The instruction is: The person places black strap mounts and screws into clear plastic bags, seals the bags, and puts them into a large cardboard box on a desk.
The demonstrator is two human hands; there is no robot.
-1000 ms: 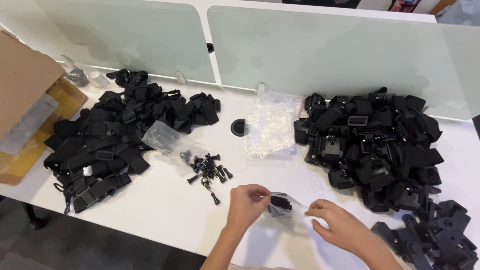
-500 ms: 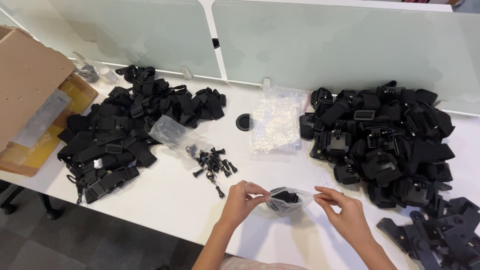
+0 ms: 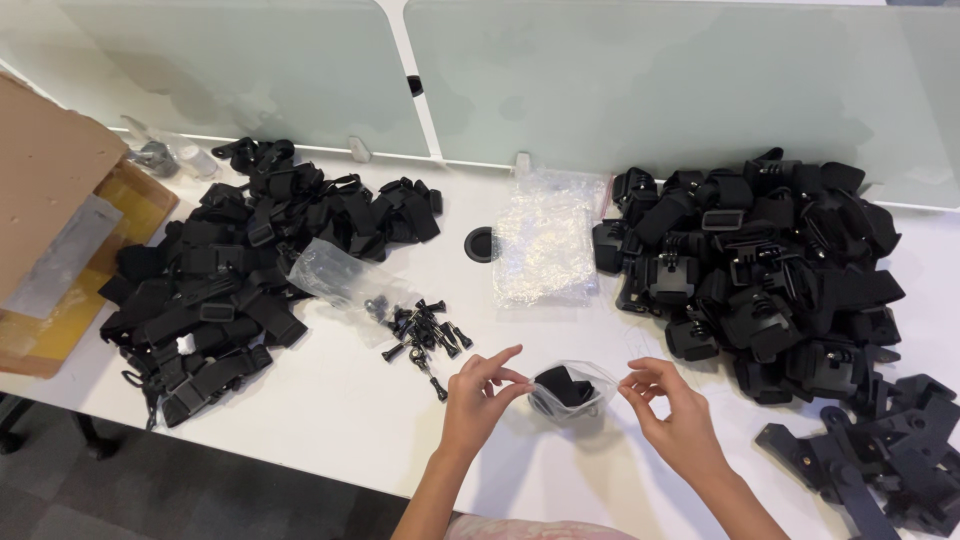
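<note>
My left hand (image 3: 482,398) pinches the left edge of a small clear plastic bag (image 3: 572,388) with a black part inside it. At the bag's right edge, my right hand (image 3: 672,412) pinches the plastic between thumb and fingers. The bag sits low over the white table (image 3: 330,420) near its front edge. Just left of my left hand lie several loose black screws (image 3: 425,333) beside an open clear bag (image 3: 335,275).
A heap of black straps (image 3: 235,265) covers the table's left side. A larger pile of black mounts (image 3: 770,270) fills the right. A stack of clear bags (image 3: 548,240) lies in the middle by a round cable hole (image 3: 479,243). A cardboard box (image 3: 55,215) stands at far left.
Both hands now pinch the small bag by its two edges, with the black part inside it. The view has shifted slightly, and the piles appear a little lower in frame.
</note>
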